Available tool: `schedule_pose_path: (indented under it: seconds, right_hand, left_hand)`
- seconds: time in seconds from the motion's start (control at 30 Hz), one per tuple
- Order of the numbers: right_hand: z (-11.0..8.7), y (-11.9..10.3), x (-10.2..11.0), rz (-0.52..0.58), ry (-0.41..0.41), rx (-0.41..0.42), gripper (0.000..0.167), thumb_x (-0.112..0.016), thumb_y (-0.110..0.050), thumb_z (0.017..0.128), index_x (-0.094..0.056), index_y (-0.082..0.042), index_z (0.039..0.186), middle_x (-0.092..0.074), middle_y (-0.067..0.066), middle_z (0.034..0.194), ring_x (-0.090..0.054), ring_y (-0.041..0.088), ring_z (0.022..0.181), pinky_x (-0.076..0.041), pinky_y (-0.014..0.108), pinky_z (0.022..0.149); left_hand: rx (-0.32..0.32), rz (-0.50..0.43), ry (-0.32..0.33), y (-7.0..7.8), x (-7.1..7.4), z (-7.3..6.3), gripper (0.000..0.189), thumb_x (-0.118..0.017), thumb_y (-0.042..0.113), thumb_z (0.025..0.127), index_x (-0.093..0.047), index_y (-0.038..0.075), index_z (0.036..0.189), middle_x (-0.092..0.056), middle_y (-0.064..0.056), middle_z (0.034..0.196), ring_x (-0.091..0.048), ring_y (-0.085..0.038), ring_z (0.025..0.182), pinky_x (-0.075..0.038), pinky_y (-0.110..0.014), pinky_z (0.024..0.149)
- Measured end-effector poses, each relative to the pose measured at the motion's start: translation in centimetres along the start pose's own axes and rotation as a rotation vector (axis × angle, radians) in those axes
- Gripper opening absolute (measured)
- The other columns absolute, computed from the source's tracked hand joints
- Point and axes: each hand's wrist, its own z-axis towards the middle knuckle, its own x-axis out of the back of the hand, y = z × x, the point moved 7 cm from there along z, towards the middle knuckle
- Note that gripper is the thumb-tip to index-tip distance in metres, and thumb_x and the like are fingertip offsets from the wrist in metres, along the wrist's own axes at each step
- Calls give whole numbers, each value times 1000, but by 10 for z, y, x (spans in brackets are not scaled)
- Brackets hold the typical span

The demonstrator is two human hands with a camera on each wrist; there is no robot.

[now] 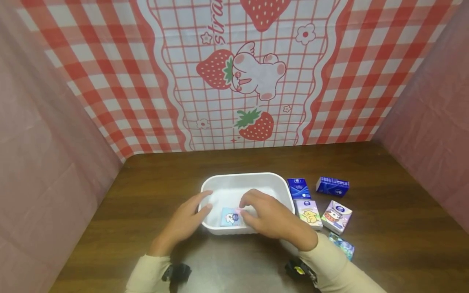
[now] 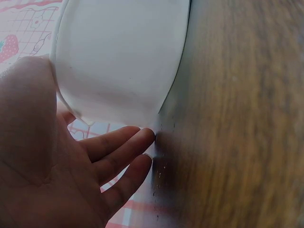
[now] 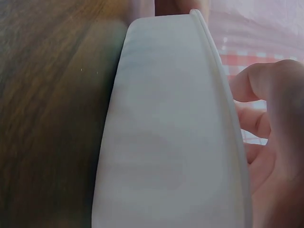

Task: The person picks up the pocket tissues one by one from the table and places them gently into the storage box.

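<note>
- Light-blue pack (image 1: 228, 217) with a white character lies inside the white tray (image 1: 242, 175), close to the tray's near edge and left of its middle.
- Right hand (image 1: 271, 216) reaches over the tray's near right corner, thumb and fingers bent at the pack's right end; whether it grips the pack I cannot tell.
- Left hand (image 1: 183, 219) is at the tray's left edge, thumb by the rim, fingers spread and nearly straight, without closing on anything.
- Brown worktop (image 1: 154, 195) carries the tray, apart from the worktop's far edge.
- Dark-blue pack (image 1: 299, 189) and yellow-figure pack (image 1: 309, 215) lie just beside the tray's right edge.
- Farther toward the worktop's right edge are a blue pack on its side (image 1: 332, 188), a strawberry pack (image 1: 336, 218) and a green-blue pack (image 1: 343, 247), near the right sleeve (image 1: 338, 268).
</note>
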Motion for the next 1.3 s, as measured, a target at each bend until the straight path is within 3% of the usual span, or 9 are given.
schedule_pose_path:
  seconds: [0.43,0.8,1.3]
  right_hand:
    - [-12,5,15,-36,56,29,15,-67,-23,91,-66,-17,105,-63,-7,108,-60,9,100,-53,35,94]
    - [-19,8,31,-17,71,-7,15,-68,-23,93,-67,-19,108,-64,-7,114,-60,11,110,-52,38,97]
    - [-28,13,40,-39,119,-14,14,-70,-19,91,-67,-20,105,-66,-6,111,-63,12,105,-55,38,91]
  left_hand:
    - [37,-20,-11,-2,-1,-2,50,-56,47,101,-49,32,148,-48,0,152,-41,-25,141,-32,-59,112]
    - [22,-37,-11,0,0,-1,49,-57,42,101,-50,29,148,-48,-1,152,-41,-27,141,-32,-59,112]
    - [10,-32,-14,1,0,0,48,-57,39,102,-49,28,148,-47,-2,152,-40,-27,142,-30,-59,113]
